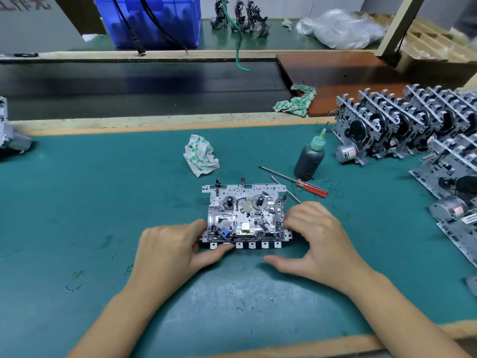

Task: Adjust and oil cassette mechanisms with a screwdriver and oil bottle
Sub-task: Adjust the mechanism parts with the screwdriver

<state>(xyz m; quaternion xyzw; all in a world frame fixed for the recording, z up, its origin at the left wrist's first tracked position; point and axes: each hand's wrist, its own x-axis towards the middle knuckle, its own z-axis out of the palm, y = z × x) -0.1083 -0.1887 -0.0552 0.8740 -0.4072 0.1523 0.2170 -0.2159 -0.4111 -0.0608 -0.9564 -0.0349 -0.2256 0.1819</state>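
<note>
Both hands held a cassette mechanism (246, 215) flat on the green mat (103, 202) — left hand (167, 250) gripping its left edge, right hand (316, 240) curled at its right edge. Beyond it lay a screwdriver (296, 181), an oil bottle (309, 158), a crumpled rag (201, 156) — stacked mechanisms (413, 125) ran off-frame.

Cassette mechanism (246, 215) near corners covered by both hands, mechanism stack (423, 125) to its right cropped, far-left unit (10, 130) blurred

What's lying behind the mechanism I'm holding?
Behind the cassette mechanism: a crumpled rag, red-handled screwdriver and oil bottle. The mat under it is hidden.
</note>
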